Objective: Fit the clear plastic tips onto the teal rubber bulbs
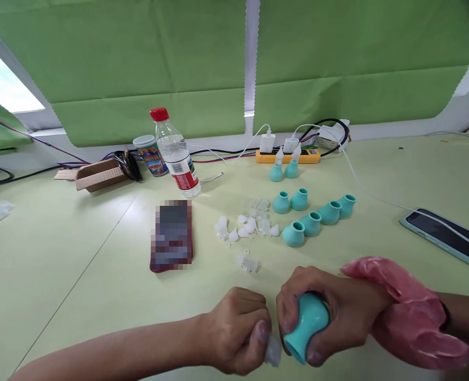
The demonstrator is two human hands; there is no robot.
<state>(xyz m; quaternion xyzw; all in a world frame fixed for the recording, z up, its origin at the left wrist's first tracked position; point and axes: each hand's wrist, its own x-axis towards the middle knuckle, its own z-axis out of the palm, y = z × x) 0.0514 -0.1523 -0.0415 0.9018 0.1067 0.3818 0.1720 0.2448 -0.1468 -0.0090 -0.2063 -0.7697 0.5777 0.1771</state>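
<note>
My right hand (pixel 333 312) is wrapped round a teal rubber bulb (pixel 312 317), its open mouth tilted down and toward me. Close beside it, my left hand (pixel 242 330) is closed on a small translucent plastic piece (pixel 273 351) that sticks out below the thumb. The two hands are nearly touching. Ahead of them lies a clear plastic fitting (pixel 248 263). Beyond that is a loose group of white and clear small parts (pixel 250 225). Several teal bulbs (pixel 294 234) stand mouth up to the right of these parts. Two more bulbs with clear tips (pixel 276 172) stand farther back.
A phone (pixel 171 235) lies left of the parts, another phone (pixel 449 235) at the right under a white cable. Along the back are a water bottle (pixel 179 161), a printed can (pixel 151 155), a cardboard box (pixel 101 174) and an orange power strip (pixel 308 156) with chargers.
</note>
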